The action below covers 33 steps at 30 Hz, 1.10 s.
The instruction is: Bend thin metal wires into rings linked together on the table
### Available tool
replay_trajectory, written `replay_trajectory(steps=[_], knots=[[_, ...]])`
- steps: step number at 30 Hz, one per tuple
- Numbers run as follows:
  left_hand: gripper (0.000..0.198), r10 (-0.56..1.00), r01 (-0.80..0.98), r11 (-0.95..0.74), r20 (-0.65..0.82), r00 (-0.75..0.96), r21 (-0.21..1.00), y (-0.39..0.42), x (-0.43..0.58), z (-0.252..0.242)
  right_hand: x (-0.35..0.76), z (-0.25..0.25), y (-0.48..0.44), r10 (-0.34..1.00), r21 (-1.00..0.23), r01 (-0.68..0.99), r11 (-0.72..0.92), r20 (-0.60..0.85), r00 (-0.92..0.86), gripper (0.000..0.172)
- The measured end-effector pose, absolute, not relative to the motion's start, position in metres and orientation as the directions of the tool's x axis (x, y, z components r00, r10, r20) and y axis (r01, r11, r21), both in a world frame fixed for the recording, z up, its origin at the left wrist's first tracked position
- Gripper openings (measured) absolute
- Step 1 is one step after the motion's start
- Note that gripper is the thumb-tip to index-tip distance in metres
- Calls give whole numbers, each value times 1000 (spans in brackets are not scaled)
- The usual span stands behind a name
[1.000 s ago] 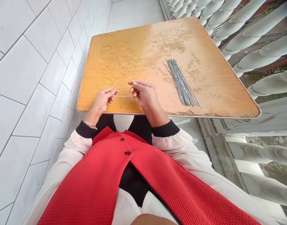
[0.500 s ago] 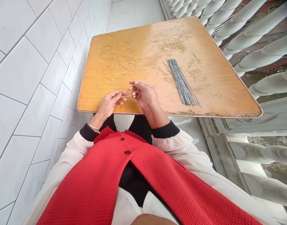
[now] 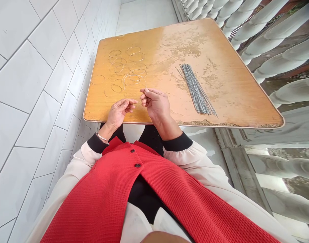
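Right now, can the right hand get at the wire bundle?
Likely yes: the bundle lies on the table, right of the right hand, with nothing visible between them. That hand seems to hold a thin wire, though, which may need releasing first.

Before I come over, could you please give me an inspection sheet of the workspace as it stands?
Surface: the tabletop is worn in patches on its right half and chipped along the near edge.
Job's things: thin wire rings, some overlapping, lie on the left half; a bundle of grey wires lies on the right half.
Clutter: nothing seen.
Hands: the right hand appears to pinch a pale curved wire; the left hand is close by, its grip unclear.
Cables: nothing seen.
Surroundings: white tiled wall on the left, pale balusters on the right.
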<state>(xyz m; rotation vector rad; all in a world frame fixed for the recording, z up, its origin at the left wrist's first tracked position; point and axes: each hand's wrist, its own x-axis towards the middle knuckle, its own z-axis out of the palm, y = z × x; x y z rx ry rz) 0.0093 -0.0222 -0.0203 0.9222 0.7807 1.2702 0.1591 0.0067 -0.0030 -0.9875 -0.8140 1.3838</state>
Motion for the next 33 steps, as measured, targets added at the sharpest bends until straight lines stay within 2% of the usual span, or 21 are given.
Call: replay_trajectory(steps=[6,10,13,15,19,22,26,33], knots=[[20,996,-416,77,-53,69,906,-23,9,-20,164,0,7,989,-919,-376,-116,-143,44,11],[23,994,-409,65,-94,-51,910,-16,-1,-16,170,1,7,995,-956,-287,-58,-77,56,10],[32,985,-315,87,-129,-116,945,-5,-14,-5,173,1,8,1000,-986,-165,-3,-7,21,11],[33,988,-202,127,-141,-55,971,1,-21,6,173,0,10,999,-996,-82,33,32,15,12],[21,984,-43,138,-132,117,989,4,-25,25,172,-2,15,996,-996,25,89,89,17,14],[19,977,-30,146,-139,160,989,2,-23,29,172,-5,16,995,-995,9,95,95,17,17],[23,965,-26,173,-164,205,985,0,-21,24,173,-11,16,995,-996,-35,86,84,47,13],[27,942,-7,188,-178,285,982,-1,-23,24,175,-13,18,988,-993,12,119,119,100,10]])
